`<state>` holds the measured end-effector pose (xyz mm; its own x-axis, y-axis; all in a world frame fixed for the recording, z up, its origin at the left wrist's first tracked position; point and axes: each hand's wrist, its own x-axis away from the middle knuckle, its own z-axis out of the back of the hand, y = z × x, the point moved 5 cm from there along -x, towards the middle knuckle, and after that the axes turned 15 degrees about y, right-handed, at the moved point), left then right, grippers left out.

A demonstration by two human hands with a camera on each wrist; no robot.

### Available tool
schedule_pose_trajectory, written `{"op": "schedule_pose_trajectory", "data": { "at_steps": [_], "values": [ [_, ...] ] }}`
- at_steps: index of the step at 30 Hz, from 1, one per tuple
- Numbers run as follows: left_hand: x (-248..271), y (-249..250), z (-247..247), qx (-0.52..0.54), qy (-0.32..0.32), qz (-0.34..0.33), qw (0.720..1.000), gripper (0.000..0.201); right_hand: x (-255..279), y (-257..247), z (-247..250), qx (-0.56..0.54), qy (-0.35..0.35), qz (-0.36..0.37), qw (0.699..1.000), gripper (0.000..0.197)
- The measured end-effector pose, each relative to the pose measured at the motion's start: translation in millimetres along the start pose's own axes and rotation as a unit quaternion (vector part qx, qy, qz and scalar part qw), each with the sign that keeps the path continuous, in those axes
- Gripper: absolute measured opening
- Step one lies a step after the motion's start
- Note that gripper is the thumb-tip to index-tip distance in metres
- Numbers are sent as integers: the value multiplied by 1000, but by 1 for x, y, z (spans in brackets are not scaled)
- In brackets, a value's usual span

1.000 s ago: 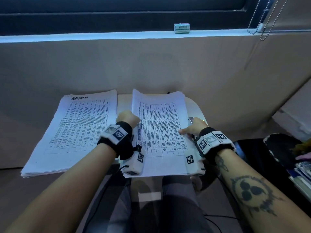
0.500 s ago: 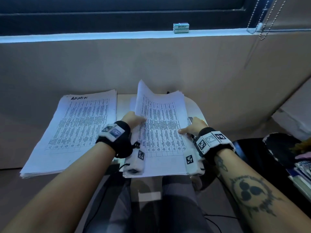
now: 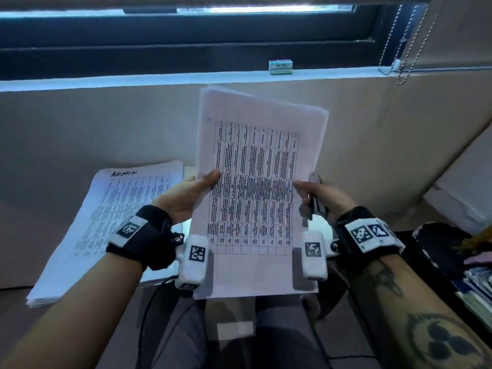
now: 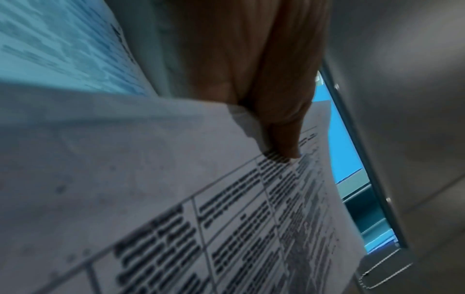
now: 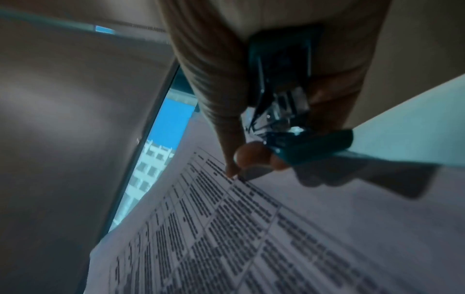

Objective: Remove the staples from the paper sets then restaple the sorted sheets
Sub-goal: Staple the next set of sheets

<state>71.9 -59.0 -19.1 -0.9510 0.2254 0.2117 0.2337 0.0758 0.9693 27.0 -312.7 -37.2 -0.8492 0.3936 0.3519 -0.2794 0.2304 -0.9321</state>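
At frame centre, the left hand [image 3: 186, 195] and right hand [image 3: 323, 197] pinch a white printed-table paper set [image 3: 255, 187] upright, the right also gripping a dark metal stapler [image 5: 284, 99].

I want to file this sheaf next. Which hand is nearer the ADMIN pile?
Left. The left hand grips the lifted paper set just above the ADMIN pile; the right hand holds the far edge.

A small green-and-white box [image 3: 281, 67] stood on the pale windowsill [image 3: 159, 78]; a beaded blind chain [image 3: 399, 59] hung at right; stacked books [image 3: 476, 286] lay at lower right.
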Motion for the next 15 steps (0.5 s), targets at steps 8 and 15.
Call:
{"op": "schedule_pose_trajectory", "data": {
  "at_steps": [8,15],
  "values": [
    [66,77,-44,-63,83,-275,956,22,94,-83,-7,-6,249,398,883,35],
    [83,69,-33,-51,94,-288,952,39,103,-40,11,-3,196,341,920,30]
  ]
}}
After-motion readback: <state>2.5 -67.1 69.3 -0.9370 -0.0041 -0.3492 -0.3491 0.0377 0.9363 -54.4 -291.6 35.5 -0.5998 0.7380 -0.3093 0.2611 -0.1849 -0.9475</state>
